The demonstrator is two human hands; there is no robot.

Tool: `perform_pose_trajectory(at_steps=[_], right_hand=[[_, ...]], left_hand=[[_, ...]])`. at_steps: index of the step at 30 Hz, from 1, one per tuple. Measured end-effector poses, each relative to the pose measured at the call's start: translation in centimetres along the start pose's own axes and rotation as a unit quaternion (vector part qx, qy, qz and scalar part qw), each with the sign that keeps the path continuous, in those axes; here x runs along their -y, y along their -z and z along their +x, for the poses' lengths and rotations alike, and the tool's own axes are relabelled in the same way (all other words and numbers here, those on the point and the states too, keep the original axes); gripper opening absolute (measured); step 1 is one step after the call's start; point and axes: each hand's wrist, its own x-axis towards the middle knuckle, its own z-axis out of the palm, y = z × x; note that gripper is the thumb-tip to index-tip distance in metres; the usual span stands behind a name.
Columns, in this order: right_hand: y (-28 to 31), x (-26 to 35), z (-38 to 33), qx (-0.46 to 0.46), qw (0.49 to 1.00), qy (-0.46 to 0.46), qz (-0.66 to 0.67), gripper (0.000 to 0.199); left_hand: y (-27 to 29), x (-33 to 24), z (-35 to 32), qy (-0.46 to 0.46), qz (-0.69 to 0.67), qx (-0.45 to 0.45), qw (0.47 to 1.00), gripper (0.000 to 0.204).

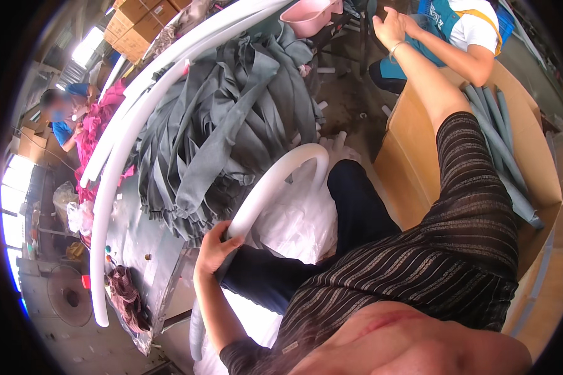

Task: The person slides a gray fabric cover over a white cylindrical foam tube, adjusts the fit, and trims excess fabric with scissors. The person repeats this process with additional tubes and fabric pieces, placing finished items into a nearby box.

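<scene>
My left hand (216, 249) is wrapped around the near end of a bent white foam tube (275, 172), beside my dark-trousered knee. The tube arches up and away, then curves down past my knees. My right arm reaches far forward, and my right hand (390, 28) is beside a seated co-worker's forearm and hand. Its fingers look apart, and nothing shows in them. A heap of grey fabric strips (225, 119) lies on the table to the left. Long white foam tubes (122, 150) curve along its far side.
At my right stands an open cardboard box (413, 156) with grey fabric-covered tubes (503, 153) in it. A pink basin (308, 19) is at the back. Clear plastic (300, 225) lies by my knees. Left are a fan (72, 295), pink cloth (97, 128) and another person (65, 119).
</scene>
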Motion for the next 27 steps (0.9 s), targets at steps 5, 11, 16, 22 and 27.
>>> perform_pose_trajectory(at_steps=[5, 11, 16, 22, 27], right_hand=[[2.7, 6.8, 0.9, 0.054, 0.997, 0.034, 0.040, 0.054], [-3.5, 8.9, -1.1, 0.094, 0.988, 0.095, 0.083, 0.054], [-11.8, 11.1, -1.7, 0.258, 0.960, -0.036, 0.103, 0.067], [-15.4, 13.6, -1.6, 0.295, 0.947, 0.104, -0.068, 0.057], [-14.2, 17.7, -3.6, 0.289, 0.944, 0.136, -0.085, 0.039]], left_hand=[[-0.2, -0.1, -1.2, 0.015, -0.039, -0.016, 0.999, 0.040], [-0.1, 1.0, -0.1, 0.012, -0.007, -0.022, 1.000, 0.042], [-0.1, -0.5, -0.5, 0.034, -0.036, -0.017, 0.999, 0.040], [0.3, -0.9, -2.0, 0.039, -0.050, -0.028, 0.998, 0.042], [0.4, -0.8, -4.3, 0.064, -0.022, -0.059, 0.996, 0.045]])
